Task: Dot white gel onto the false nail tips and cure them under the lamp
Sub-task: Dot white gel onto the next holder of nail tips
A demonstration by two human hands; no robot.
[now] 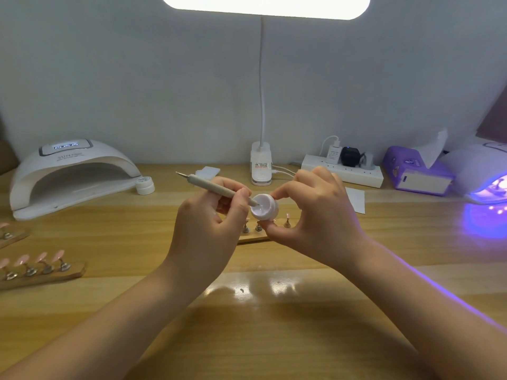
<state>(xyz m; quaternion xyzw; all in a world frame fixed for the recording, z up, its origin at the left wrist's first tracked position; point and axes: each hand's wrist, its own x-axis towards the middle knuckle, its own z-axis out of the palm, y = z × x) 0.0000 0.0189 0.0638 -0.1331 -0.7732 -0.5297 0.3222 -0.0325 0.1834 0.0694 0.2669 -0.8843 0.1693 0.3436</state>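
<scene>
Wood-grain desk [274,319] runs up to a pale grey wall, lit from above by a glowing lamp head on a thin white neck whose clip base [261,167] stands at the back centre.

At far left, 2 wooden strips carry false nail tips on small metal stands: one strip [11,237] is cut off by the edge, and the nearer strip [41,272] shows about 4 pink tips in a row. Behind them sits a white curing lamp [74,174], its opening dark, with a small white jar lid [144,185] just beside its right foot.

The left hand [208,234] holds a grey dotting pen [216,189], thumb and fingers curled and pinching the barrel, the pen's far end pointing up and left. Its working tip dips into the mouth of a small white gel pot [264,207] held in the air above the desk. The right hand [315,215] pinches that pot between thumb below and fingertips above, the pot tilted toward the pen.

Directly under the pot, partly hidden by both hands, lies a third wooden strip [252,239] with nail tips [287,216] on stands; how many it holds cannot be told.

Further right along the wall are a white power strip [343,171] with plugs in it, a purple tissue box [417,171] with a tissue sticking up, and a second curing lamp [482,171] at the edge, glowing violet onto the desk. A white paper piece [355,200] lies flat behind the right hand.
</scene>
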